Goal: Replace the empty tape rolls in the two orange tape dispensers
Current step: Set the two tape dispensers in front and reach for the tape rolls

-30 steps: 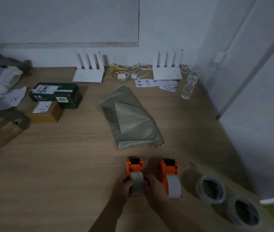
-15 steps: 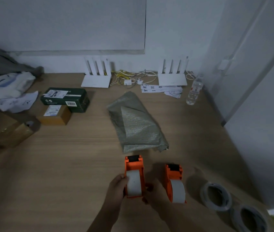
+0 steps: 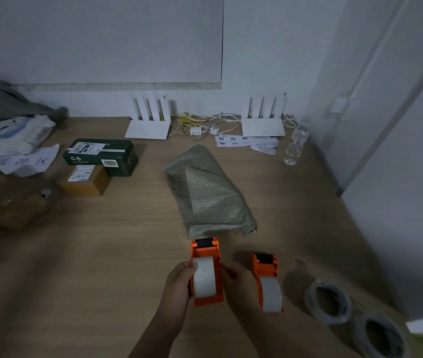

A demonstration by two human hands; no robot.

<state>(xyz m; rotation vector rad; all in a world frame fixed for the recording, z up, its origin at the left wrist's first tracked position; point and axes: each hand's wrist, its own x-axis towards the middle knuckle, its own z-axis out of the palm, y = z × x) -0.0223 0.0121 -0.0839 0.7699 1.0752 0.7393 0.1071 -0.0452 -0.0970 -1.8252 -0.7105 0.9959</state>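
Two orange plastic tape dispensers sit on the wooden counter (image 3: 102, 267), each carrying a pale spent core. We take the crumpled grey-green plastic bag (image 3: 210, 195) as landmark. The first dispenser (image 3: 206, 272) now lies just below the bag, closer to it than a second ago and lifted slightly. Our left hand (image 3: 178, 285) and right hand (image 3: 236, 277) clasp its sides, fingers closed on the housing. The second dispenser (image 3: 268, 282) rests below and right of the bag, untouched. Two fresh grey tape rolls (image 3: 329, 302) lie further right. We judge core removal is beginning; neither replacement is done.
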